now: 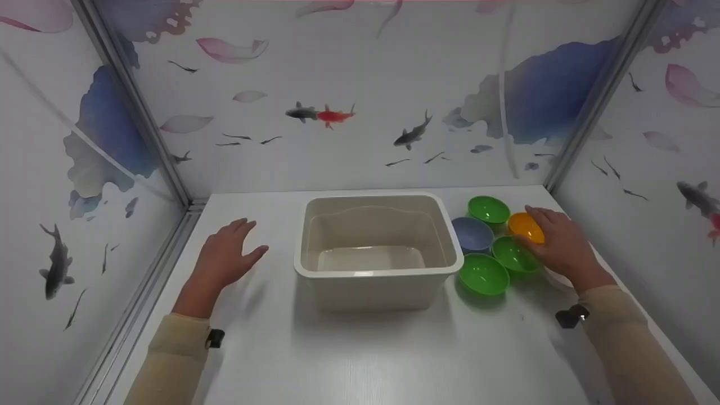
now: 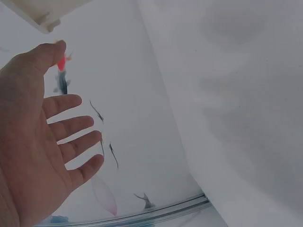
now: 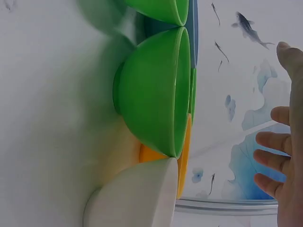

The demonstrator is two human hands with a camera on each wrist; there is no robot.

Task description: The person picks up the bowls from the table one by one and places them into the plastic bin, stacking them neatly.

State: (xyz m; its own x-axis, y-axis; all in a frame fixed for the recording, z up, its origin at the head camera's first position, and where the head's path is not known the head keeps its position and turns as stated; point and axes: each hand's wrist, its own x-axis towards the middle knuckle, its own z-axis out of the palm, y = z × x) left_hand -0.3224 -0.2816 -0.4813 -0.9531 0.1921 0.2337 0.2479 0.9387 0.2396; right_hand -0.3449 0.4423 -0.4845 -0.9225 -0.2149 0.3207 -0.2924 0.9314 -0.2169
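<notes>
My right hand (image 1: 554, 244) hovers over the bowls at the table's right side, fingers apart and holding nothing. Beneath and beside it are an orange bowl (image 1: 523, 225), a green bowl (image 1: 511, 256) and a white bowl (image 3: 137, 198) mostly hidden by the hand in the head view. Two more green bowls (image 1: 484, 275) (image 1: 488, 209) and a blue bowl (image 1: 471, 235) stand close by. On the left, my left hand (image 1: 222, 256) is held above the table with thumb and fingers spread, gripping nothing. Between the hands stands a beige rectangular bin (image 1: 371, 292), its inside bare.
The white table (image 1: 360, 354) is enclosed by patterned panels (image 1: 360, 67) at the back and both sides. Metal frame posts (image 1: 135, 107) rise at the rear corners. The bin's right rim comes right up to the blue bowl.
</notes>
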